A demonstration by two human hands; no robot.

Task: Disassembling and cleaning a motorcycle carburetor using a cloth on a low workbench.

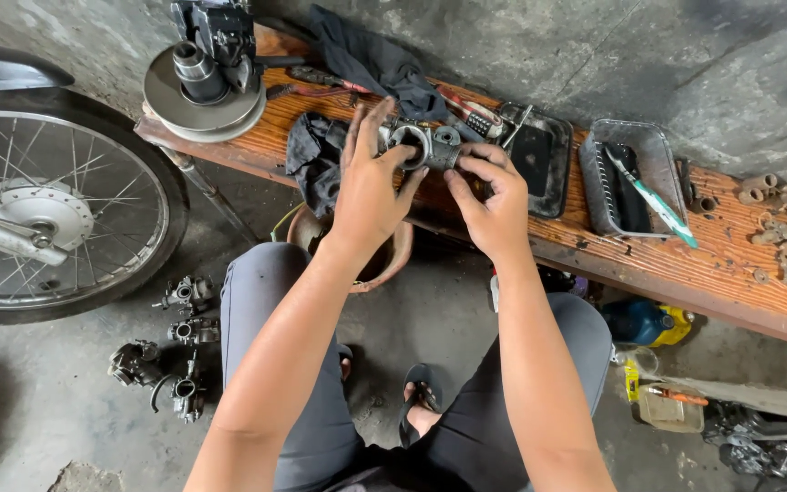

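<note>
From the head view, looking down over grey-trousered knees: a small grey cast-metal carburettor body point(423, 144) held up over the near edge of a long orange-brown wooden bench point(594, 239), gripped from both sides. Left hand point(368, 187) at about seven o'clock from the part, fingers point(363, 128) spread and raised past its left flank, thumb tucked toward the round open bore; half open rather than clenched, steadying more than squeezing. Right hand point(492, 196) at about four o'clock from it, fingers curled close, tips pinching the right end of the casting. Long axis of the part running roughly nine to three o'clock, bore facing the camera, both hands about equally near, the right with the firmer grasp by the look of it. Behind the part, at eleven to twelve o'clock, a crumpled dark cloth point(316, 155) on the bench, touching or just beside the left fingers; cannot tell which. At three o'clock, a shallow black rectangular tray point(539, 150), then a grey metal tray point(632, 173) with a green-and-white toothbrush point(656, 200) lying across it. At ten o'clock, a round metal pulley disc point(202, 100) on the bench end. Far left, a spoked motorcycle wheel point(47, 210); on the concrete floor at eight o'clock, several more small grey carburettors point(179, 351), well apart from the hands.
</note>
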